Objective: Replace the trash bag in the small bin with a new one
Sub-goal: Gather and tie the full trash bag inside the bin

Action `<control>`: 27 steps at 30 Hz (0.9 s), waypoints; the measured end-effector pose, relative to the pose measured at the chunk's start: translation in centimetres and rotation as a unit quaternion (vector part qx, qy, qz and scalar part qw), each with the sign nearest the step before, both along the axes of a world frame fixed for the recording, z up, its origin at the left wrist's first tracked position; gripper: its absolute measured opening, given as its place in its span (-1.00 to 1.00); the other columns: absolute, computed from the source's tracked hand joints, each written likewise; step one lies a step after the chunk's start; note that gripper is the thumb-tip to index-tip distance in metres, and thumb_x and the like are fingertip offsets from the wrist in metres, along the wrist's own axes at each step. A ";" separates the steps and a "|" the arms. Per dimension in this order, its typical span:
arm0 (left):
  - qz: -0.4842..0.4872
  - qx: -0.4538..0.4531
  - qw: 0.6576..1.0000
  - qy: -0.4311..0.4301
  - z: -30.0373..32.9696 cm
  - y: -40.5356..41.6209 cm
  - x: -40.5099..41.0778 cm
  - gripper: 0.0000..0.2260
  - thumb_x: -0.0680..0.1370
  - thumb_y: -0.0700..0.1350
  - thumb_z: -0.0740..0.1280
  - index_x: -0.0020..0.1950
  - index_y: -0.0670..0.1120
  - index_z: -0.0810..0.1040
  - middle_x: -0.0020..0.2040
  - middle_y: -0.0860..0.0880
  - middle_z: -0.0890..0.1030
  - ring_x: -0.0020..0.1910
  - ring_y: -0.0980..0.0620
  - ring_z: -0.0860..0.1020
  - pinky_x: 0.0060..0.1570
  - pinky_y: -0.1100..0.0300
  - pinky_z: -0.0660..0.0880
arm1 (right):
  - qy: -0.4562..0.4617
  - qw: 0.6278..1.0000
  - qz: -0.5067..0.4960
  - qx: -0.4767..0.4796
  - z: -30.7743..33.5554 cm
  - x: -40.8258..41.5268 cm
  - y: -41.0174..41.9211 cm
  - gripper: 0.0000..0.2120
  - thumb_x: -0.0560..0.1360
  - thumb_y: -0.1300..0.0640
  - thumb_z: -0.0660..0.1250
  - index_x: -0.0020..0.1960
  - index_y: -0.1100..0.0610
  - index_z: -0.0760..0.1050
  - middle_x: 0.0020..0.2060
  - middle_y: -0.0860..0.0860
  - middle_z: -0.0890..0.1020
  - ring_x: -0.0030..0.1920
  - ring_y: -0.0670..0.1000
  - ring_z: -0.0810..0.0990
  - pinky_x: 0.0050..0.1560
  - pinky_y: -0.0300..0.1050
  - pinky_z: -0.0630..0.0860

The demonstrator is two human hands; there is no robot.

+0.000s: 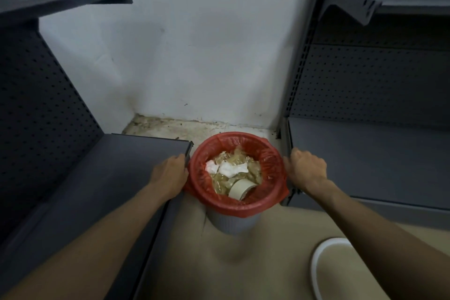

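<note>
Two bare hands flank a small grey bin (233, 223) that stands on the beige floor (194, 263) in the gap between two dark grey shelving units. A red trash bag (270, 165) lines the bin, its edge folded down over the rim all the way round. The left hand (169, 174) lies against the bag's left side, its fingers (181, 157) held together and curled toward the bag between the rim and the corner of the left base shelf (126, 165); whether they pinch the plastic or only touch it cannot be told. The right hand (308, 169) is at the bag's right side, knuckles up, its fingers folded under and hidden, so their grip on the bag cannot be told either. Inside the bag sits crumpled clear plastic wrap (243, 165), some white tissue (230, 169) on top, and a roll of beige tape (241, 189) leaning near the front. On the floor at lower right, partly cut off, lies a white ring-shaped object (316, 260). Behind the bin is a white wall (194, 44) with a grimy floor strip at its base.
</note>
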State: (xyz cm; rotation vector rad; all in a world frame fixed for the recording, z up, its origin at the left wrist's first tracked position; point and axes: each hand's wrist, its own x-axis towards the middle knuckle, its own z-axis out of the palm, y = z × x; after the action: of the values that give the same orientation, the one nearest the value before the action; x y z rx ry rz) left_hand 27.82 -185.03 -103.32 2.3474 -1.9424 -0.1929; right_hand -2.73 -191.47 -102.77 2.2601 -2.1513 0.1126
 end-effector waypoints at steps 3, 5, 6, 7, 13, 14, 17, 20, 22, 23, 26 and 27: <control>0.030 0.022 0.999 0.029 -2.2 -0.6 0.4 -0.86 0.64 -0.07 0.20 0.06 -0.13 0.44 0.07 -0.15 0.59 -0.01 -0.14 0.57 -0.18 0.09 0.40 | -0.006 0.999 -0.034 0.030 -1.4 -0.2 -0.5 -0.68 0.62 0.02 0.08 0.12 0.21 0.47 0.02 0.14 0.63 0.00 0.19 0.62 -0.16 -0.05 0.36; 0.065 0.027 0.994 0.086 -3.7 -1.1 0.7 -0.81 0.63 -0.07 0.23 0.12 -0.17 0.48 0.09 -0.19 0.60 0.03 -0.18 0.58 -0.11 0.05 0.47 | -0.035 0.997 -0.049 0.043 -2.3 -0.3 -0.7 -0.68 0.61 0.00 0.09 0.11 0.22 0.46 0.01 0.16 0.62 -0.01 0.20 0.61 -0.14 -0.03 0.39; 0.093 0.023 0.987 0.126 -4.3 -1.3 0.8 -0.80 0.62 -0.08 0.26 0.12 -0.20 0.51 0.09 -0.21 0.61 0.05 -0.21 0.58 -0.06 0.02 0.51 | -0.070 0.994 -0.062 0.051 -2.6 -0.2 -0.8 -0.67 0.61 -0.01 0.10 0.08 0.22 0.47 0.00 0.16 0.62 -0.02 0.21 0.61 -0.11 -0.02 0.43; 0.128 0.022 0.977 0.170 -4.9 -1.6 0.9 -0.79 0.61 -0.10 0.29 0.08 -0.25 0.55 0.06 -0.24 0.62 0.03 -0.23 0.59 -0.02 0.01 0.53 | -0.121 0.987 -0.080 0.063 -2.9 -0.2 -0.8 -0.66 0.59 -0.04 0.12 0.02 0.22 0.49 -0.04 0.16 0.64 -0.06 0.21 0.62 -0.06 -0.01 0.50; 0.278 -0.041 0.879 0.384 -6.7 -2.0 1.4 -0.87 0.53 -0.19 0.32 -0.20 -0.18 0.59 -0.16 -0.29 0.67 -0.26 -0.26 0.67 -0.25 -0.20 0.64 | -0.397 0.899 -0.164 0.091 -3.6 -0.2 -0.3 -0.71 0.43 0.11 0.26 -0.36 0.25 0.57 -0.41 0.21 0.66 -0.35 0.24 0.66 -0.23 0.22 0.65; 0.289 -0.058 0.870 0.396 -6.3 -1.8 1.2 -0.86 0.54 -0.17 0.30 -0.19 -0.16 0.58 -0.17 -0.28 0.66 -0.30 -0.26 0.66 -0.30 -0.20 0.63 | -0.425 0.884 -0.172 0.090 -3.3 -0.1 -0.1 -0.70 0.45 0.13 0.25 -0.37 0.27 0.55 -0.41 0.22 0.65 -0.37 0.24 0.66 -0.25 0.22 0.65; 0.279 -0.108 0.875 0.380 -3.6 -1.1 0.4 -0.84 0.59 -0.13 0.28 -0.14 -0.15 0.56 -0.26 -0.17 0.64 -0.48 -0.20 0.62 -0.49 -0.04 0.61 | -0.466 0.862 -0.175 0.092 -2.4 0.3 0.3 -0.71 0.51 0.20 0.21 -0.34 0.28 0.51 -0.41 0.24 0.64 -0.43 0.19 0.63 -0.33 0.14 0.64; 0.241 -0.141 0.902 0.330 -1.0 -0.5 -0.5 -0.88 0.59 -0.17 0.27 -0.12 -0.14 0.54 -0.29 -0.07 0.61 -0.52 -0.12 0.59 -0.55 0.11 0.53 | -0.447 0.875 -0.168 0.077 -1.3 0.4 0.5 -0.82 0.49 0.17 0.18 -0.18 0.24 0.47 -0.29 0.22 0.64 -0.31 0.20 0.64 -0.30 0.11 0.64; 0.217 -0.157 0.914 0.307 -0.4 -0.5 -0.9 -0.89 0.58 -0.16 0.30 -0.11 -0.13 0.57 -0.24 -0.09 0.63 -0.38 -0.14 0.61 -0.38 0.00 0.60 | -0.420 0.890 -0.166 0.068 -0.9 0.4 0.7 -0.88 0.51 0.17 0.16 -0.15 0.20 0.40 -0.21 0.18 0.60 -0.23 0.18 0.58 -0.29 0.00 0.53; 0.207 -0.159 0.917 0.300 -0.4 -0.6 -1.0 -0.89 0.58 -0.14 0.31 -0.10 -0.14 0.59 -0.21 -0.10 0.64 -0.31 -0.14 0.62 -0.30 -0.03 0.61 | -0.408 0.895 -0.166 0.065 -0.6 0.4 0.8 -0.89 0.54 0.19 0.15 -0.12 0.21 0.38 -0.18 0.16 0.56 -0.21 0.16 0.53 -0.27 -0.06 0.44; 0.191 -0.156 0.922 0.299 0.2 -0.6 -1.5 -0.85 0.58 -0.10 0.33 -0.06 -0.17 0.63 -0.18 -0.10 0.65 -0.20 -0.10 0.62 -0.21 0.03 0.58 | -0.395 0.905 -0.149 0.053 -0.1 0.2 1.0 -0.90 0.59 0.21 0.13 -0.07 0.22 0.35 -0.15 0.16 0.50 -0.26 0.10 0.44 -0.38 -0.13 0.29; 0.187 -0.153 0.925 0.294 0.4 -0.5 -1.6 -0.84 0.59 -0.10 0.33 -0.05 -0.18 0.64 -0.17 -0.10 0.65 -0.17 -0.10 0.62 -0.19 0.06 0.56 | -0.395 0.906 -0.144 0.051 0.3 0.2 1.2 -0.90 0.59 0.21 0.12 -0.07 0.22 0.35 -0.15 0.16 0.50 -0.28 0.07 0.42 -0.40 -0.13 0.26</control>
State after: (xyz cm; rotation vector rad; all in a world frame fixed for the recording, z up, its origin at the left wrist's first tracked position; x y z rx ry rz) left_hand 26.20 -185.58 -102.93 2.0762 -1.1369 -0.4612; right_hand -2.51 -190.31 -102.51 2.1252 -2.8739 1.1047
